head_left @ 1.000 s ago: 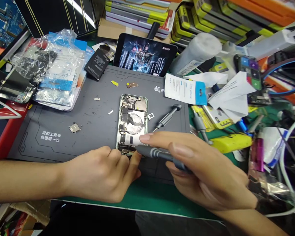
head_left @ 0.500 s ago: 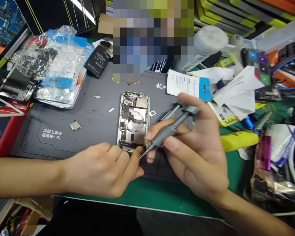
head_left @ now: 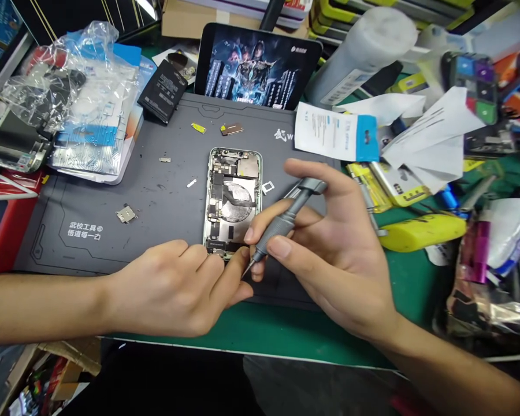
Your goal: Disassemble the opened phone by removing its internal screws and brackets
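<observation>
An opened phone (head_left: 236,202) lies on the grey mat, its circuit board, metal shield and round coil exposed. Curled at its bottom end is my left hand (head_left: 177,289), the index fingertip on the lower right corner. The thumb sits lower, and the other fingers are folded. My right hand (head_left: 342,254) grips a grey precision screwdriver (head_left: 276,228) slantwise, with the index finger raised by its cap. The bit points down-left to the gap between my left index finger and thumb; its contact point is hidden. Right of the phone is a small SIM tray (head_left: 268,187).
Small metal parts (head_left: 126,214) and a yellow scrap (head_left: 198,127) lie on the mat (head_left: 164,196). A black battery (head_left: 163,91), plastic-wrapped parts (head_left: 95,121) and a lit tablet (head_left: 260,69) stand behind. Packets (head_left: 335,132), a bottle (head_left: 364,55) and a yellow tube (head_left: 424,232) crowd the right.
The view has shifted, so the phone and bench items appear slightly higher and farther left. Both hands keep nearly the same pose; the screwdriver remains at the phone's bottom end.
</observation>
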`<action>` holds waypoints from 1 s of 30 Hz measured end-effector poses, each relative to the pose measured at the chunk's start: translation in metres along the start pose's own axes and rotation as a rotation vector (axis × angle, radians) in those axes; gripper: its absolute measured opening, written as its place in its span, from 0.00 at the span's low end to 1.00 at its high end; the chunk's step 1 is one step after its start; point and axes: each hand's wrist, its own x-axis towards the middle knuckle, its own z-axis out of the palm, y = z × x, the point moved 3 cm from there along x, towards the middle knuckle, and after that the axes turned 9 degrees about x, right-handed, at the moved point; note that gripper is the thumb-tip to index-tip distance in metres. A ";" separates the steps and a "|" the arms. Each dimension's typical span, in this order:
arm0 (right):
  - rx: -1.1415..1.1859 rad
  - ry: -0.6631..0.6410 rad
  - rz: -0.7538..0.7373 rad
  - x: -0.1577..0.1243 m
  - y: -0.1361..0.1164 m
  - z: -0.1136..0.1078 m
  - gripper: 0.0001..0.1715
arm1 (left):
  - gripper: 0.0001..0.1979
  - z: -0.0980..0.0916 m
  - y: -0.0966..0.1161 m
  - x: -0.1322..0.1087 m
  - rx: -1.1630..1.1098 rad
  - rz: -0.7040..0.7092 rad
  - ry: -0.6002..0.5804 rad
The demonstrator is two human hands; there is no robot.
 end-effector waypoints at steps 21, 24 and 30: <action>0.007 -0.060 0.017 0.001 -0.001 -0.002 0.38 | 0.15 0.000 0.000 0.001 0.022 0.005 0.016; 0.029 -0.080 0.027 0.001 -0.001 -0.001 0.37 | 0.14 0.000 0.000 0.002 0.021 0.002 0.021; 0.015 -0.085 0.012 0.001 -0.001 0.000 0.37 | 0.15 0.001 -0.001 0.003 0.019 0.006 0.019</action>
